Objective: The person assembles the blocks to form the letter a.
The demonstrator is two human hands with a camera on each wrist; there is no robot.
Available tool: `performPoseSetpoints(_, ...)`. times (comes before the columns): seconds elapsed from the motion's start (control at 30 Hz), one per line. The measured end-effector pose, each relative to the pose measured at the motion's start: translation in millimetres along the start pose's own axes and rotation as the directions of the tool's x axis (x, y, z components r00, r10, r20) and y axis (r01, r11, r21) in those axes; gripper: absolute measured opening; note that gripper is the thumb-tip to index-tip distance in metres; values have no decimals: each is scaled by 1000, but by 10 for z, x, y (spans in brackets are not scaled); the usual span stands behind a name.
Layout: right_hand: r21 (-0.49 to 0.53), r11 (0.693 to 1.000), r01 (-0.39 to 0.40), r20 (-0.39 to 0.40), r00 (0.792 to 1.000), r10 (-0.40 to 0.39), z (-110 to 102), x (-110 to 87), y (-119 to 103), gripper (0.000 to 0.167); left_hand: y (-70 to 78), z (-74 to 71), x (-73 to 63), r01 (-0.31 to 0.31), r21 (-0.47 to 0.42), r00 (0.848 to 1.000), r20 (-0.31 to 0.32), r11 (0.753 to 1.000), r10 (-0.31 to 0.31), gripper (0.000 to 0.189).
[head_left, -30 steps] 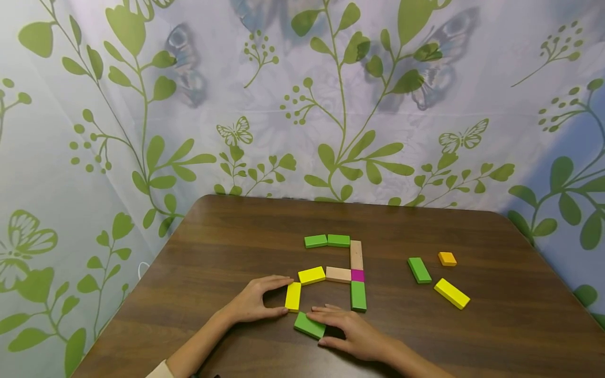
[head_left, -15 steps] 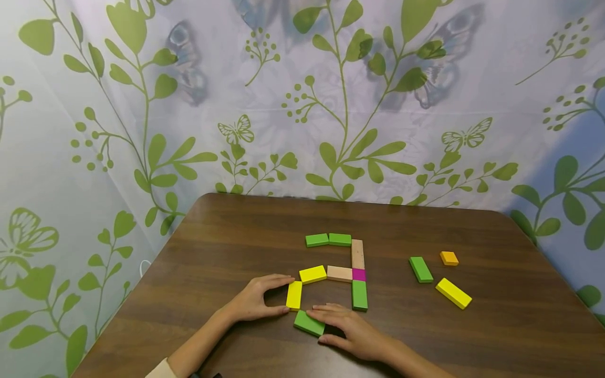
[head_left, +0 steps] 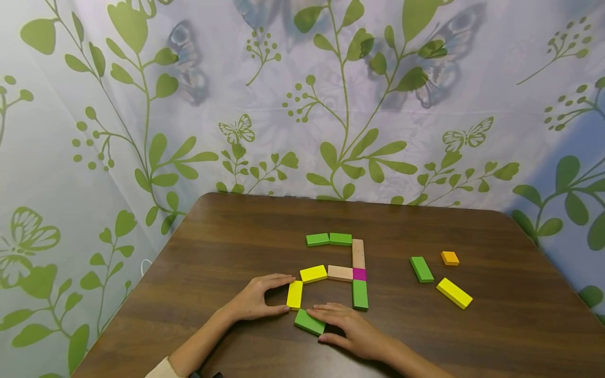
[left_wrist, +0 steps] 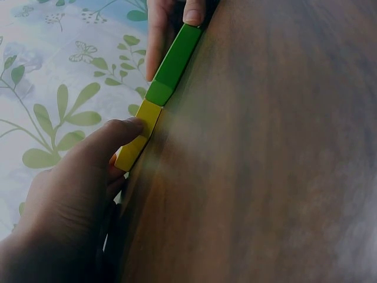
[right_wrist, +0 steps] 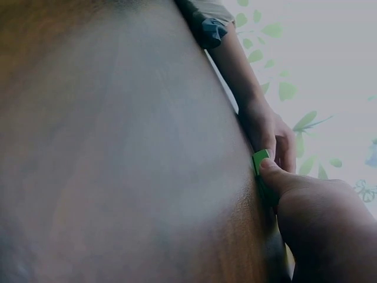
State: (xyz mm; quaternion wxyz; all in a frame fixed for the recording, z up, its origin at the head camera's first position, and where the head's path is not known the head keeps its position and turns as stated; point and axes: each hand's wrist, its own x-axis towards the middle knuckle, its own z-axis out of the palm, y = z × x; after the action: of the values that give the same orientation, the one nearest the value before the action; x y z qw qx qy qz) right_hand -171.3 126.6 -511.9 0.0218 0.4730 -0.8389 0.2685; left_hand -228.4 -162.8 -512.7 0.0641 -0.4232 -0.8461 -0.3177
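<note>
My left hand (head_left: 255,299) holds a yellow wooden block (head_left: 295,294) that lies flat on the table, thumb at its near end and fingers at its far end. In the left wrist view the thumb (left_wrist: 121,131) lies against that block. Just nearer to me, a green block (head_left: 308,321) lies aslant, one corner at the yellow block's near end. My right hand (head_left: 352,329) grips this green block, fingers over its far side and thumb at its right end. Beyond the left fingertips, another yellow block (head_left: 313,274) meets the held one at an angle.
On the brown table (head_left: 227,231), a natural wood block (head_left: 340,273), a magenta block (head_left: 360,274), a green block (head_left: 360,295), an upright-running wood block (head_left: 358,253) and two green blocks (head_left: 340,239) continue the outline. Off right lie loose green (head_left: 421,269), orange (head_left: 450,258) and yellow (head_left: 454,293) blocks.
The near green block has shifted very slightly toward the yellow block's near end. Both hands keep their hold; the whole view drifts a little.
</note>
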Motion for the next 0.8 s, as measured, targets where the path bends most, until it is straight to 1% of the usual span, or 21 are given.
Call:
performPoseSetpoints(0.07,-4,1000,7,-5,1000,-7,1,-1,4,50,-1,1,1,-5,5,1000,-1,1000,5,61)
performPoseSetpoints(0.3,-12,1000,7,-5,1000,-7,8,-9,13,50,0,2,3,17,-7,1000,9,1000,-17,61)
performPoseSetpoints(0.57,-25,1000,17,-13,1000,-17,13,-13,16,50,5,-1,2,14,-6,1000,9,1000,-14,61)
performPoseSetpoints(0.8,-17,1000,5,-9,1000,-5,16,-16,11,50,-1,-1,1,7,-1,1000,4,1000,-7,61)
